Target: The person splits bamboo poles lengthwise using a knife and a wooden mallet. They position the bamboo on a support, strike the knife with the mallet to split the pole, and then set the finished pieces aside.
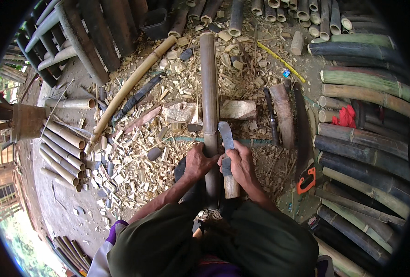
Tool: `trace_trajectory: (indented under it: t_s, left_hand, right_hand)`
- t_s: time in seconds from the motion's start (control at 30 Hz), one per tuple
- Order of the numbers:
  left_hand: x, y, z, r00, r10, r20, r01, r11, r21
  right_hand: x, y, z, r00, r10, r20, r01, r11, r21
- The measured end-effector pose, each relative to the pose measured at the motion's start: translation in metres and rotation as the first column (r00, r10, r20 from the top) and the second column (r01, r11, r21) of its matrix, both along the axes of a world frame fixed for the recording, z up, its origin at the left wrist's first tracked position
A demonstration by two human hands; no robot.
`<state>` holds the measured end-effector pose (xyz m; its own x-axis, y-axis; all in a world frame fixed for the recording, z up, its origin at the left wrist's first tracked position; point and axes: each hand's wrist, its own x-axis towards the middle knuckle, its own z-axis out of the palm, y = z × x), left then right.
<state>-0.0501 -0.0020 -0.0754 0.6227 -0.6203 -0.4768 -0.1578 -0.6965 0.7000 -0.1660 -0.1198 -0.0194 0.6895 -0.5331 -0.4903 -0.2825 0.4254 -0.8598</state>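
Note:
A dark brown bamboo pole [208,83] runs away from me between my knees, lying across a notched wooden block [239,110]. My left hand [197,162] is closed on the pole from its left side, its thumb over the top and reaching toward the right hand. Just right of the pole, my right hand [242,164] grips a knife [226,134] with a broad grey blade. The blade points away from me, close beside the pole, and the light wooden handle end sticks out below the hand toward my lap.
Wood chips [140,171] cover the ground. Right of the block lie a thin dark tool [271,117], a log piece [283,115] and an orange-handled saw [305,177]. A long pale pole [131,85] lies to the left. Bamboo lengths [366,94] are stacked at right, with a red cloth [346,117].

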Motion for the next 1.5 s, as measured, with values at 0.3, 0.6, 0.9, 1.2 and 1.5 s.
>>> trace_trajectory:
  t_s: [0.3,0.6,0.9,1.2,1.5]
  left_hand:
    - [0.001,0.009,-0.007,0.996,0.020,-0.082,-0.028,0.995,-0.098]
    - [0.001,0.008,-0.009,0.999,0.001,-0.032,-0.002,0.999,-0.037]
    - [0.004,0.006,0.006,1.000,-0.023,-0.012,0.023,1.000,-0.003]
    - [0.007,0.007,0.008,0.996,-0.032,-0.080,0.029,0.999,-0.041]
    - [0.028,0.024,-0.016,0.819,-0.183,-0.543,-0.079,0.903,-0.423]
  right_hand:
    - [0.052,-0.048,-0.001,0.999,0.012,0.050,-0.009,0.999,-0.052]
    - [0.102,-0.093,-0.009,0.996,0.000,0.087,0.008,0.996,-0.091]
    - [0.174,-0.155,0.000,0.996,-0.008,0.085,0.020,0.991,-0.134]
    - [0.222,-0.197,0.026,0.999,-0.024,-0.047,0.009,0.956,-0.294]
    - [0.056,-0.081,0.046,0.993,0.120,0.000,-0.118,0.972,-0.201]
